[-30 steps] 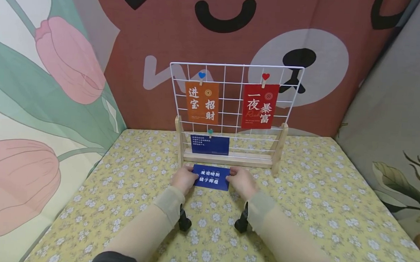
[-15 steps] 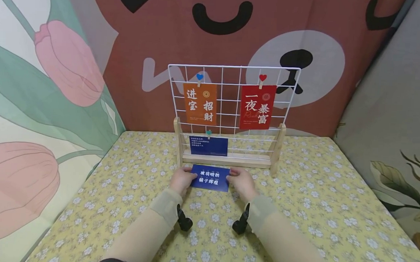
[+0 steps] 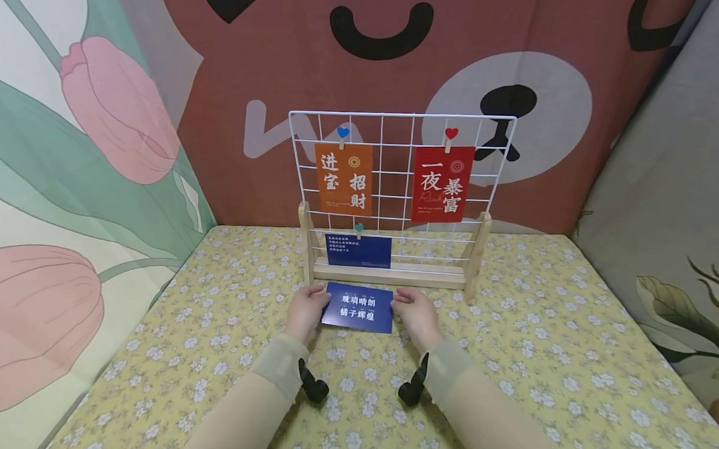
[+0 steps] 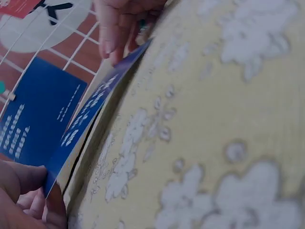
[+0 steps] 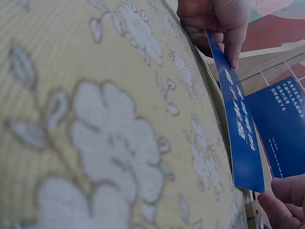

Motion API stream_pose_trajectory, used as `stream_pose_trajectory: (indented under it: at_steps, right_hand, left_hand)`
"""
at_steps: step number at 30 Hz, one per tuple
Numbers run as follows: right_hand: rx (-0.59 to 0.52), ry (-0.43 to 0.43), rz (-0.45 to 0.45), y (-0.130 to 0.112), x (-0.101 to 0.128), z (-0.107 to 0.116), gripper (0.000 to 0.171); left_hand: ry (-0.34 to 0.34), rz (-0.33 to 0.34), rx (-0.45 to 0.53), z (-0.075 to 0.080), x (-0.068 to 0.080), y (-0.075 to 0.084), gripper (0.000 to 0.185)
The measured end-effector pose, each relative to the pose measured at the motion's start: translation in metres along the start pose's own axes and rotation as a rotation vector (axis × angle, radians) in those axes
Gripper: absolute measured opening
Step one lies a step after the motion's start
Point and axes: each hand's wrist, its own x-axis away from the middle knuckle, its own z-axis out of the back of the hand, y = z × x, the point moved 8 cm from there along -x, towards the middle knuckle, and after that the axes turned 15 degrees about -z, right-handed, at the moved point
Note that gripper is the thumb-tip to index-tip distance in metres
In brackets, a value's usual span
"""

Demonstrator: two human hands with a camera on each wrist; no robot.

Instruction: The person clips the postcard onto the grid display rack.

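Note:
A small dark blue card [image 3: 358,307] with white lettering is held up in front of a wire grid stand. My left hand [image 3: 306,310] pinches its left edge between thumb and fingers, as the left wrist view shows closely. At the right edge, my right hand [image 3: 417,315] holds the card by its upper corner. A wooden clothespin [image 5: 252,214] shows beside the right hand's fingers in the right wrist view; whether they hold it too is unclear. Behind hangs another blue card [image 3: 358,250], clipped low on the grid by a teal-topped clothespin [image 3: 359,230].
The white wire grid [image 3: 396,166] stands in a light wooden base [image 3: 387,274]. Clipped high on it are an orange card [image 3: 345,179] and a red card [image 3: 442,183]. A yellow floral cloth [image 3: 510,365] covers the table; printed fabric walls enclose it.
The held card has come slightly nearer and tilted a little, and its left edge has shifted left along with my left hand. The stand's cards hang as before.

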Motion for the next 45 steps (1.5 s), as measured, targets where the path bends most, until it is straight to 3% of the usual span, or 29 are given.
stream_pose_trajectory:
  at_steps: [3, 11, 20, 26, 32, 36, 45]
  right_hand:
    - [-0.018, -0.001, -0.002, 0.001, -0.001, 0.0, 0.039]
    - [-0.02, -0.019, 0.004, 0.003, -0.003, 0.002, 0.037]
    - [0.052, -0.08, 0.058, -0.002, 0.003, 0.013, 0.036]
    - [0.164, -0.075, 0.059, 0.003, 0.004, 0.024, 0.029]
    - [0.341, -0.086, 0.098, 0.001, 0.014, 0.029, 0.025]
    - [0.467, -0.049, 0.14, -0.002, 0.017, 0.033, 0.022]
    - [0.585, -0.044, 0.198, -0.004, 0.017, 0.03, 0.015]
  left_hand:
    - [-0.016, 0.016, 0.034, 0.002, 0.001, -0.003, 0.033]
    - [-0.169, 0.103, 0.023, 0.0, 0.003, -0.01, 0.024]
    - [-0.212, 0.15, 0.135, -0.001, 0.0, -0.016, 0.019]
    - [-0.221, 0.14, 0.121, -0.001, 0.0, -0.015, 0.016]
    - [-0.228, 0.14, 0.109, 0.001, 0.001, -0.019, 0.018]
    - [-0.22, 0.144, 0.115, 0.003, 0.001, -0.021, 0.018]
    - [-0.231, 0.141, 0.094, 0.001, 0.001, -0.019, 0.021]
